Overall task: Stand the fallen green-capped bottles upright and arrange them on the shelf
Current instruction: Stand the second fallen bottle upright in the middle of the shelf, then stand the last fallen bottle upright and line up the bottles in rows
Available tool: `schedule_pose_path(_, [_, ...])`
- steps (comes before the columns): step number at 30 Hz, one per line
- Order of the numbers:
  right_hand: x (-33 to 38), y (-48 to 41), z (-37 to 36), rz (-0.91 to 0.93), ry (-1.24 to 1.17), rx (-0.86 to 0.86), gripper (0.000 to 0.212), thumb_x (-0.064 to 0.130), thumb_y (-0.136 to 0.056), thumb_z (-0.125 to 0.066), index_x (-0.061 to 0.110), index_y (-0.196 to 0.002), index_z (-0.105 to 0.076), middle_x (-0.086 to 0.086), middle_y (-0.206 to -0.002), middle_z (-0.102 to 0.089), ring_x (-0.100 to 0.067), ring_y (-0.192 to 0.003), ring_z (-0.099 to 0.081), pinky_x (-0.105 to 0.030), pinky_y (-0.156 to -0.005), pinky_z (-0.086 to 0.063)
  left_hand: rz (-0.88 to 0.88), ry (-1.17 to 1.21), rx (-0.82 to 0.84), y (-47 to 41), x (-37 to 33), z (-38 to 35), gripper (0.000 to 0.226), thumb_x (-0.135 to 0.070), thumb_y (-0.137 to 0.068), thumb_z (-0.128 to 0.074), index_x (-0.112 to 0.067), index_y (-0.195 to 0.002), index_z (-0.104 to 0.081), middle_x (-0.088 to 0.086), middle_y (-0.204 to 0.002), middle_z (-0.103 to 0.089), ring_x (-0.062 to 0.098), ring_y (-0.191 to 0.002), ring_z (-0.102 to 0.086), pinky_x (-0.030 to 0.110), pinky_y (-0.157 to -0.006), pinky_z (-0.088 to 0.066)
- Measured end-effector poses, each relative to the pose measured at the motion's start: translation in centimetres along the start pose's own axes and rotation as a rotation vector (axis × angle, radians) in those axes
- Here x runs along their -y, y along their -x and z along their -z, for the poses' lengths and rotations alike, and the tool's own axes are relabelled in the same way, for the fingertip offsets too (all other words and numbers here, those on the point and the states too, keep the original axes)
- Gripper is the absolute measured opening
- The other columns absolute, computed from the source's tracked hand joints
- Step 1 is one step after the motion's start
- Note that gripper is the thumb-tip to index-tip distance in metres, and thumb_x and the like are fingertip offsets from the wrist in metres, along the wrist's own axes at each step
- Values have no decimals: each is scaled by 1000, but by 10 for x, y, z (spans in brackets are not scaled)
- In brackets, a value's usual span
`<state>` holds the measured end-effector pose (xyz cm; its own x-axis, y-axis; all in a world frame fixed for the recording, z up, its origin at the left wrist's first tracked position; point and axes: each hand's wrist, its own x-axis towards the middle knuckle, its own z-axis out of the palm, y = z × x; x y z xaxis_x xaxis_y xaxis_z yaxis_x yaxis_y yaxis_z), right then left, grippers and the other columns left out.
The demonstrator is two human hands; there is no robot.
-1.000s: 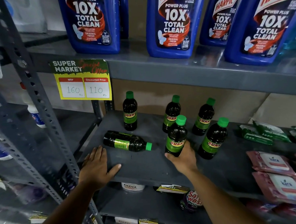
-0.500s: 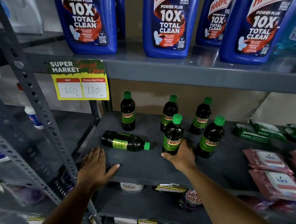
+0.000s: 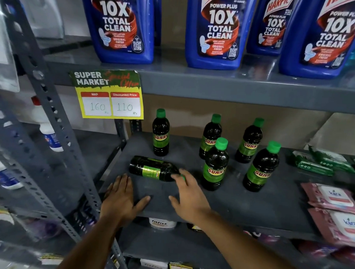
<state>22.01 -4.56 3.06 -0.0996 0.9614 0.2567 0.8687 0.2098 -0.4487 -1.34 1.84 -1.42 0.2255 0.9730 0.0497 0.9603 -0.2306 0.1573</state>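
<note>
One dark green-capped bottle lies on its side on the grey shelf, cap end pointing right. Several more stand upright: one at the back left, two at the back, and two in front. My right hand is open, its fingertips over the lying bottle's cap, which they hide; it holds nothing. My left hand rests flat and open on the shelf's front edge, just below the lying bottle.
Large blue cleaner bottles fill the shelf above, with a yellow price tag hanging from its edge. Pink wipe packs and green packs lie at the right. A perforated upright post stands at the left.
My right hand has let go of the front upright bottle and moved left to the cap end of the lying bottle. The left hand has stayed put.
</note>
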Motion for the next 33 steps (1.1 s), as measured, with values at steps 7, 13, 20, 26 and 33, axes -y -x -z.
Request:
schedule_pose_path(7, [1, -43, 5, -233, 111, 123, 60, 11, -89, -59, 17, -143, -34, -18, -139, -42, -40, -123, -48, -45, -97, -46, -5, 17, -46, 5, -2, 4, 114, -88, -71, -6, -8, -152, -9, 10, -162, -12, 24, -149, -4, 44, -121, -8])
schedule_pose_path(13, [-4, -47, 29, -206, -20, 104, 46, 24, -83, -72, 23, -127, -56, -12, -112, -68, -31, -102, -64, -33, -82, -52, -5, 17, -51, 3, -4, 1, 117, -90, -68, -3, -7, -152, -10, 11, -162, -14, 25, -149, -5, 44, -121, -9])
schedule_pose_path(20, [44, -83, 74, 50, -32, -165, 41, 36, -83, -71, 22, -122, -65, -11, -108, -64, -31, -98, -61, -33, -83, -49, -2, -15, -36, 1, -1, -4, 119, -90, -67, -1, -7, -152, -7, 11, -162, -9, 24, -149, -3, 41, -120, -5])
schedule_pose_path(26, [71, -110, 70, 69, -36, -157, 46, 36, -88, -66, 20, -130, -59, -13, -125, -55, -34, -108, -58, -41, -90, -51, -4, -24, -49, 1, -2, -3, 118, -89, -69, -2, -5, -151, -9, 13, -162, -10, 25, -149, -6, 42, -119, -7])
schedule_pose_path(33, [65, -122, 52, 41, -406, 183, 89, 9, -83, -71, 41, -150, -22, -5, -149, -41, -21, -132, -43, -26, -102, -36, -12, -11, -59, 3, -3, -2, 114, -86, -73, -10, -4, -151, -9, 14, -162, -11, 26, -149, -6, 43, -120, -7])
